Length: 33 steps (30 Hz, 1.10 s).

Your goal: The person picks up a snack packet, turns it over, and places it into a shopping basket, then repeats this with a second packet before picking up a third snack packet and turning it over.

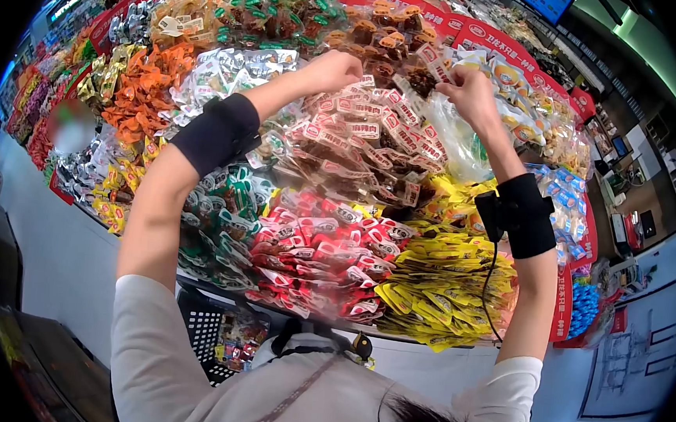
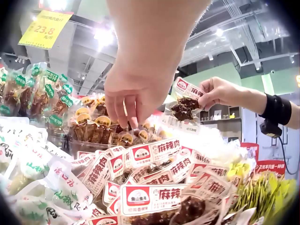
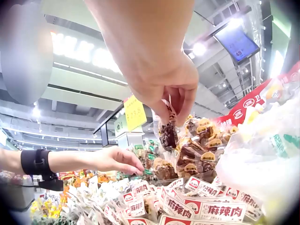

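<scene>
The right grip [image 1: 472,93] pinches a clear plastic pack of dark brown meat with a red-and-white label [image 2: 183,108]. This pack is raised above the table [image 1: 563,309], toward the far edge. The left grip [image 1: 334,71] is released, fingers loosely bent, near brown packs with round orange labels [image 1: 394,31]. Below both grips lies a pile of clear packs with red-and-white labels [image 1: 359,126]; a translucent plastic bag [image 1: 462,145] adjoins its right side. Flat yellow packs [image 1: 434,288] line the near edge.
</scene>
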Each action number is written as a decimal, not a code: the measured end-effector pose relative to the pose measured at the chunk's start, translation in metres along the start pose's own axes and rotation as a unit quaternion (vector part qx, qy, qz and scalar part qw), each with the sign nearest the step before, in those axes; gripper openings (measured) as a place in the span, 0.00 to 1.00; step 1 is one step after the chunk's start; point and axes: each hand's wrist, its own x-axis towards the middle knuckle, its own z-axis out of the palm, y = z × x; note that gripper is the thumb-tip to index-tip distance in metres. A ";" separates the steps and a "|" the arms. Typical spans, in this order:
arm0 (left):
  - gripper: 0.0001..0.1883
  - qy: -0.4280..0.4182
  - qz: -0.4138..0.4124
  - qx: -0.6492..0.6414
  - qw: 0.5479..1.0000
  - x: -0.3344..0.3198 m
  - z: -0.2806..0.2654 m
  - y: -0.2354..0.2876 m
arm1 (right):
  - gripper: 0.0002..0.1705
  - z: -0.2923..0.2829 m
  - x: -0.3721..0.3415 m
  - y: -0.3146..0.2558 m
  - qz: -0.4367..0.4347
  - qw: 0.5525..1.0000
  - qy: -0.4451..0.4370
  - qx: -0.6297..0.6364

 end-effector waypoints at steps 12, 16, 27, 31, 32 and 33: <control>0.13 -0.153 -0.002 0.067 0.986 0.055 0.052 -0.046 | 0.09 0.054 0.036 0.017 -0.015 0.998 -0.045 -0.042; 0.09 -0.143 0.007 0.090 0.986 0.045 0.042 -0.037 | 0.09 0.069 0.048 0.023 -0.035 0.997 -0.068 -0.010; 0.08 -0.111 0.059 0.054 0.991 0.019 0.022 -0.035 | 0.12 0.091 0.084 0.026 -0.111 0.982 -0.135 0.071; 0.10 -0.093 0.014 0.093 0.991 0.014 0.017 -0.039 | 0.12 0.102 0.087 0.023 -0.104 0.975 -0.196 0.030; 0.10 -0.091 0.010 0.095 0.991 0.013 0.017 -0.041 | 0.12 0.103 0.087 0.020 -0.098 0.973 -0.208 0.025; 0.10 -0.089 0.007 0.098 0.991 0.012 0.015 -0.040 | 0.12 0.107 0.089 0.020 -0.115 0.968 -0.220 0.031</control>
